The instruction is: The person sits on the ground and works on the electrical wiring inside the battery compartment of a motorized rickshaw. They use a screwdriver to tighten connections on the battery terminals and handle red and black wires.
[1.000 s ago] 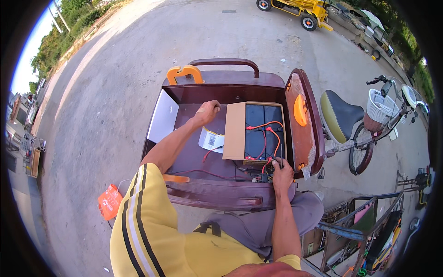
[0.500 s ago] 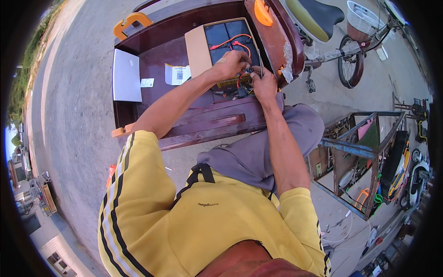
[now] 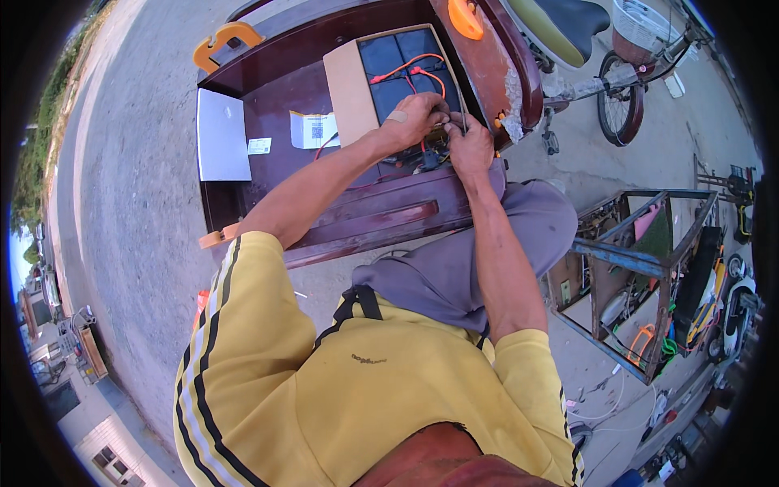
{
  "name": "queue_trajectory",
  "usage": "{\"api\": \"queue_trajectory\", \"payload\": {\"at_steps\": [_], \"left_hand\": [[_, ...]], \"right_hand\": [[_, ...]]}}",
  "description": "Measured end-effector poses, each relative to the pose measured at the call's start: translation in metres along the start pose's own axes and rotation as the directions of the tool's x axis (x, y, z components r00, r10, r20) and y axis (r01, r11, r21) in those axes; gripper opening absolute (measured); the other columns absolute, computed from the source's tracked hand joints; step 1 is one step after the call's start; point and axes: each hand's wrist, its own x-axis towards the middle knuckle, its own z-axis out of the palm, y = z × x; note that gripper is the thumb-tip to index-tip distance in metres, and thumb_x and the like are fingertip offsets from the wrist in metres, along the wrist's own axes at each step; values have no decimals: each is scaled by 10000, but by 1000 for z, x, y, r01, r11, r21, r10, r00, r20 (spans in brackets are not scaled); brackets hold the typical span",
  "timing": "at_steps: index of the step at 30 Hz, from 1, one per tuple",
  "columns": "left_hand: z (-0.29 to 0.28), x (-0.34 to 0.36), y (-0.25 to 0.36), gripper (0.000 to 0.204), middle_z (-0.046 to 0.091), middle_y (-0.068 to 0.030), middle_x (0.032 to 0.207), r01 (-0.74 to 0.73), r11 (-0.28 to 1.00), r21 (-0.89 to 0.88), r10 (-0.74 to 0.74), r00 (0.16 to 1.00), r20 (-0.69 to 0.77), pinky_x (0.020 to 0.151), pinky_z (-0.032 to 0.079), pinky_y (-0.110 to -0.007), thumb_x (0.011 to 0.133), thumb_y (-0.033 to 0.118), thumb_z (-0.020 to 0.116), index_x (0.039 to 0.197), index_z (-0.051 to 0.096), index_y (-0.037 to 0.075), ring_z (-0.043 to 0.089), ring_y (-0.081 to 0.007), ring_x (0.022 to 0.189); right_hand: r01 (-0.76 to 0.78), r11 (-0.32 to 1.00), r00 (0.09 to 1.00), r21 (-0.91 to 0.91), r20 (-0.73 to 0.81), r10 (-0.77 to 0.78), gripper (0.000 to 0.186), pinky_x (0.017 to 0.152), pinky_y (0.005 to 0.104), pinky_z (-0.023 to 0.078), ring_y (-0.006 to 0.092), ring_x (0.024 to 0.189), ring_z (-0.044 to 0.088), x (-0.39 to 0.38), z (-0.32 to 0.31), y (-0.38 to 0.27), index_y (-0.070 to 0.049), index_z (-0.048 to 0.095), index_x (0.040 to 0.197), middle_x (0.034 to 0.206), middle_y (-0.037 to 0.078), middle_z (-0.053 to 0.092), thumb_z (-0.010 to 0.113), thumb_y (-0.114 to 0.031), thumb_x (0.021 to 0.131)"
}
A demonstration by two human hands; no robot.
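Observation:
Both my hands work close together over the near right corner of an open cardboard box packed with dark blocky batteries. Orange-red wires with red ends link the battery tops. My left hand is closed, fingertips pinched beside the right hand's; what they grip is hidden. My right hand is also closed, with a thin dark piece showing at its fingertips, too small to name. Below the hands sits a black connector among loose wires. A thin red wire curves past the left forearm.
The box stands in a maroon cargo bed with raised walls. A white flat panel and a printed paper sheet lie left. A bicycle-type seat stands beyond, right. A metal frame rack full of parts is at right.
My hands stay together at the box corner, with the fingertips shifted slightly. A thin red wire now shows beside the left forearm. The whole view has moved a little.

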Motion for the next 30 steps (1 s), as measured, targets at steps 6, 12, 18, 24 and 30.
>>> {"api": "queue_trajectory", "payload": {"at_steps": [6,12,18,24,30], "left_hand": [[-7,-8,2,173,735,-190,1017,7,999,-47,-6,1000,10,853,565,-409,910,32,660,1058,727,-30,731,-342,925],[-7,3,-6,137,689,-164,1242,-6,1000,2,6,996,85,933,547,-394,885,7,679,1015,716,-12,706,-313,1072],[-19,11,-5,203,756,-145,1040,97,991,-88,-70,961,267,909,563,-403,845,-14,664,1039,723,-1,729,-321,1045],[-17,16,-21,224,767,-155,1000,-34,997,-69,54,949,312,871,566,-417,838,-4,678,1055,733,-1,741,-318,992],[-19,18,-2,218,752,-175,1061,-20,996,82,-13,922,388,891,551,-434,872,88,691,1074,737,22,719,-360,1028]], "right_hand": [[-67,997,997,39,41,65,268,865,453,568,348,992,745,0,-3,-5,-149,770,1150,1034,123,786,736,-275,916],[-55,998,998,-5,41,55,275,868,452,563,348,999,742,-2,-2,-9,-140,757,1160,1048,110,787,733,-270,920],[16,999,1000,-36,8,-16,327,865,476,549,359,1004,732,-6,-1,-6,-110,664,1192,1051,109,779,752,-255,912],[40,995,999,-90,18,-38,334,849,502,546,378,978,732,-8,1,-6,-107,629,1178,1027,135,774,761,-247,904],[62,987,998,-146,12,-61,356,849,506,540,385,969,725,-8,-4,-7,-76,612,1158,1007,145,762,779,-238,889]]}}
